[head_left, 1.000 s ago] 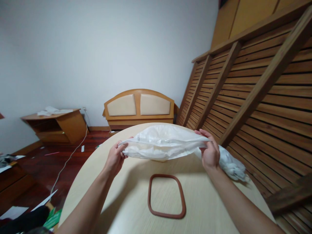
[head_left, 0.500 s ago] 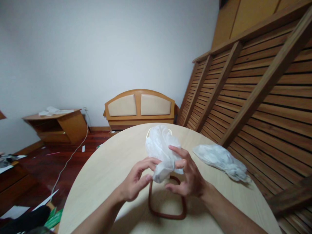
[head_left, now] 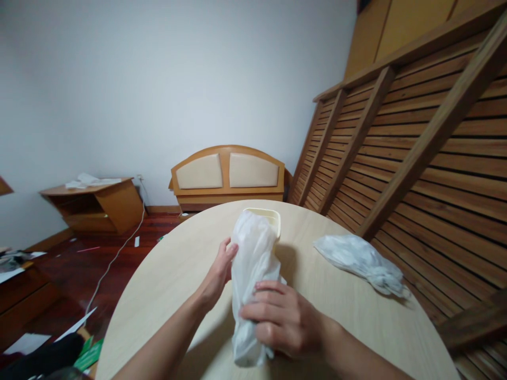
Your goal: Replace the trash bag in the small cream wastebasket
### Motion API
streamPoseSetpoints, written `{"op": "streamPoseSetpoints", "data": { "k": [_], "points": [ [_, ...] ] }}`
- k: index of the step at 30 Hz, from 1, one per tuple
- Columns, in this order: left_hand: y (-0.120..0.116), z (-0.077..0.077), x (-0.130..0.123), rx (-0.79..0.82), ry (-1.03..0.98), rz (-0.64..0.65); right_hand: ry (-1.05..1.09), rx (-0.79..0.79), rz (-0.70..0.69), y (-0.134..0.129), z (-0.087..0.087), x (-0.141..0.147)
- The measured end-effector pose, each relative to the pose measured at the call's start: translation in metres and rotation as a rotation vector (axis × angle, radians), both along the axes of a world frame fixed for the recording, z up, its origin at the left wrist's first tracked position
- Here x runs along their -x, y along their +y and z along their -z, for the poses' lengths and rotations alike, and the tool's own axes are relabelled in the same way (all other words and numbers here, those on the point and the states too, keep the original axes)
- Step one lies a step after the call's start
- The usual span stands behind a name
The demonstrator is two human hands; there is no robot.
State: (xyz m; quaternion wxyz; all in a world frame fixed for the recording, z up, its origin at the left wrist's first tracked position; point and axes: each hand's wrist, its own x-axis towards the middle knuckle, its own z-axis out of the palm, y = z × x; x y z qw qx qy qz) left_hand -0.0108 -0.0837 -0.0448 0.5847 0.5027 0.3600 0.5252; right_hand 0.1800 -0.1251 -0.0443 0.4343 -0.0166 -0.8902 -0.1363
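A crumpled white plastic bag (head_left: 253, 248) stretches lengthwise toward me over the middle of the round table. My left hand (head_left: 217, 272) is closed at the bag's left edge, thumb against the plastic, with some fingers hidden behind it. Lower down, my right hand (head_left: 285, 316) lies over the bag's near part, its fingers curled onto the plastic. Beyond the bag, the rim of a pale yellow container (head_left: 274, 215) shows; the bag covers much of it. I cannot make out what the bag holds.
A second knotted plastic bag (head_left: 362, 261) lies on the pale round table (head_left: 170, 274) to the right. Slatted wooden panels (head_left: 447, 200) lean along the right side. Behind stands a padded headboard (head_left: 227, 171). A low cabinet (head_left: 95, 203) and a cable (head_left: 119, 248) are at left.
The bag has been drawn out longer toward me, uncovering more of the yellow container. My right hand moved down and closed on it; my left moved up along its edge. The brown loop is now hidden.
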Motion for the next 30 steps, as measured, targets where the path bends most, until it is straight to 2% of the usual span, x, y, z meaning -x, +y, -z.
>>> {"op": "streamPoseSetpoints", "data": {
  "k": [2,5,7,9,13,17,19,22,27,29,30],
  "points": [
    [-0.005,0.0,-0.005,0.008,-0.012,0.029,-0.09,0.035,-0.006,-0.001,0.01,0.009],
    [-0.01,0.001,-0.013,-0.012,0.017,-0.06,-0.272,0.159,0.017,0.001,0.019,0.012],
    [-0.009,0.003,-0.017,-0.028,0.03,-0.116,-0.38,0.269,0.019,0.004,0.018,0.008],
    [-0.005,0.005,-0.018,-0.047,0.046,-0.148,-0.392,0.368,0.006,0.007,0.015,0.001],
    [0.002,0.007,-0.012,-0.098,0.099,-0.179,-0.191,0.423,0.035,0.017,0.011,-0.016],
    [0.004,0.01,-0.005,-0.129,0.078,-0.119,0.118,0.39,0.319,0.03,0.014,-0.029],
    [0.001,0.01,-0.003,-0.144,0.085,-0.048,0.173,0.376,0.41,0.035,0.017,-0.032],
    [-0.007,0.003,-0.002,-0.214,0.162,0.07,0.113,0.357,0.42,0.038,0.021,-0.032],
    [-0.023,-0.011,-0.006,-0.447,0.326,0.208,0.082,0.329,0.366,0.037,0.029,-0.026],
    [-0.025,-0.007,-0.006,-0.577,0.379,0.191,0.146,0.319,0.352,0.036,0.029,-0.024],
    [-0.025,-0.002,-0.005,-0.653,0.42,0.131,0.18,0.32,0.344,0.036,0.028,-0.024]
  ]
}}
